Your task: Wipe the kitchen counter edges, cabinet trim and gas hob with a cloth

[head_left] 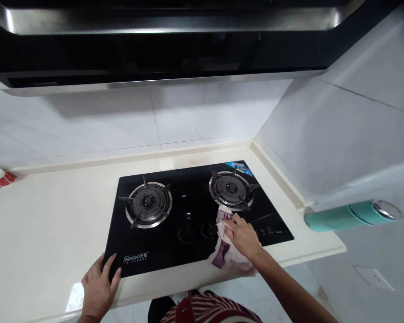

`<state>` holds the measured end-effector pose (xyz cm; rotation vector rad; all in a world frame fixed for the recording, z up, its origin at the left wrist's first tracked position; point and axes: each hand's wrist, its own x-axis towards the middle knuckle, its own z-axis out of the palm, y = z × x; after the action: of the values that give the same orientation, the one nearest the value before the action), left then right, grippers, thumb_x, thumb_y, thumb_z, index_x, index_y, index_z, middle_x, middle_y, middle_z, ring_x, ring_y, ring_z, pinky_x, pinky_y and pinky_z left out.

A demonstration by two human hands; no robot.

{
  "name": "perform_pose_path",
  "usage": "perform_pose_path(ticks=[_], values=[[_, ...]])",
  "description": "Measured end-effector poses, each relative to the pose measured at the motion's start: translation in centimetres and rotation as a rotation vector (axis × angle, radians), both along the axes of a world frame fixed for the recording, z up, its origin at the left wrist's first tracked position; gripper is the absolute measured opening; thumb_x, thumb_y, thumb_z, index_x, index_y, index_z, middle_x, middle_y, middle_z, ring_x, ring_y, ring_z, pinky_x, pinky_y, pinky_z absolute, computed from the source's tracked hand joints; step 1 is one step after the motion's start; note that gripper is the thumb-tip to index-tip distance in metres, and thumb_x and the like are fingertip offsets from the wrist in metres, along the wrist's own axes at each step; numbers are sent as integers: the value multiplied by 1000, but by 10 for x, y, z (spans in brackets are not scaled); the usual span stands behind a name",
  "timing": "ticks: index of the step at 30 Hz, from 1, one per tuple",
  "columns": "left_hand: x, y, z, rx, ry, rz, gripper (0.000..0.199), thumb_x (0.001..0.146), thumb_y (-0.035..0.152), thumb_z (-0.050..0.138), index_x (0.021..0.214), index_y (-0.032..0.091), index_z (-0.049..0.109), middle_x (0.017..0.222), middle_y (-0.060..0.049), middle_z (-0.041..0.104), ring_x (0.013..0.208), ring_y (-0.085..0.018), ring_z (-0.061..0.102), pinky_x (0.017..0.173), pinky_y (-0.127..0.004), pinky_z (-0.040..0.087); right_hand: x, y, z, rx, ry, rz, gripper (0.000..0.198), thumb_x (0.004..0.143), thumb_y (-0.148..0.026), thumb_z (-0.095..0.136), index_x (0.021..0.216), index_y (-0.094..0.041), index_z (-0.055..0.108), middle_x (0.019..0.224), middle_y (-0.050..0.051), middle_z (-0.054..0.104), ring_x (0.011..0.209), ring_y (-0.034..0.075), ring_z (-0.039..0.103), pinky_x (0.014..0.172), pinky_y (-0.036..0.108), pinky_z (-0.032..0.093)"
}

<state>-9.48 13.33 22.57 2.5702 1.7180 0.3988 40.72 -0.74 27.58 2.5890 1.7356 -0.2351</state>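
Note:
A black glass gas stove (pixel 188 193) with two burners is set in the pale countertop. My right hand (pixel 244 235) grips a whitish-pink cloth (pixel 234 260) with purple patches and presses it on the glass, just in front of the right burner (pixel 231 188) and beside the control knobs (pixel 208 230). Part of the cloth hangs over the counter's front edge. At the stove's front left corner rests my left hand (pixel 99 285), its fingers apart and touching the glass edge near the brand lettering. The left burner (pixel 148 202) stands beyond it.
A black range hood (pixel 161 54) overhangs the stove. On the right, a teal thermos flask (pixel 343 216) stands at the counter's end by the tiled wall (pixel 350 130). A red and white paper cup (pixel 0 177) sits at the far left of the countertop (pixel 47 224).

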Motion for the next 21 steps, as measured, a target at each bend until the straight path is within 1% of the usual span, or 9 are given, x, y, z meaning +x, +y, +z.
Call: perform_pose_path(ticks=[3, 7, 11, 13, 16, 19, 21], values=[[1, 1, 1, -14, -1, 17, 48, 98, 45, 38, 131, 20, 63, 137, -19, 54, 125, -34, 51, 99, -53, 42, -23, -6, 1, 9, 8, -21, 41, 101, -31, 40, 130, -26, 68, 132, 15, 59, 119, 31, 54, 94, 44, 44], [4, 3, 1, -29, 1, 36, 47, 97, 45, 40, 131, 21, 63, 138, -18, 54, 126, -34, 51, 102, -55, 40, -63, -17, -5, 40, 7, -78, 42, 101, -29, 39, 131, -19, 66, 134, 19, 59, 124, 35, 50, 96, 48, 43], [5, 5, -2, -12, -12, 30, 48, 98, 47, 38, 131, 21, 62, 138, -19, 53, 128, -33, 50, 103, -55, 39, -111, -11, -7, 48, 52, -74, 39, 100, -29, 43, 129, -19, 66, 132, 19, 61, 125, 34, 50, 96, 47, 43], [5, 5, -4, 8, -18, 13, 49, 98, 46, 38, 131, 20, 62, 138, -19, 53, 128, -33, 50, 103, -56, 39, -138, -1, -4, 43, 97, -30, 35, 99, -28, 45, 125, -20, 67, 131, 17, 62, 123, 33, 51, 96, 47, 44], [7, 5, -5, 35, -22, -4, 49, 99, 45, 39, 132, 18, 63, 137, -21, 53, 127, -34, 49, 102, -55, 39, -186, 20, 2, 78, 167, 126, 31, 100, -26, 44, 119, -20, 67, 129, 15, 63, 122, 32, 51, 95, 49, 45], [10, 4, -2, 38, -21, -11, 49, 100, 44, 39, 132, 16, 64, 137, -22, 53, 126, -34, 50, 101, -55, 39, -235, 45, 5, 160, 229, 292, 27, 100, -28, 46, 117, -20, 66, 127, 14, 63, 120, 30, 52, 97, 49, 46], [11, 3, -1, 39, -18, -13, 50, 101, 43, 38, 132, 15, 64, 138, -23, 52, 125, -35, 51, 100, -55, 39, -260, 63, 3, 254, 344, 319, 20, 98, -29, 52, 110, -21, 67, 121, 11, 65, 114, 27, 55, 97, 46, 47]])
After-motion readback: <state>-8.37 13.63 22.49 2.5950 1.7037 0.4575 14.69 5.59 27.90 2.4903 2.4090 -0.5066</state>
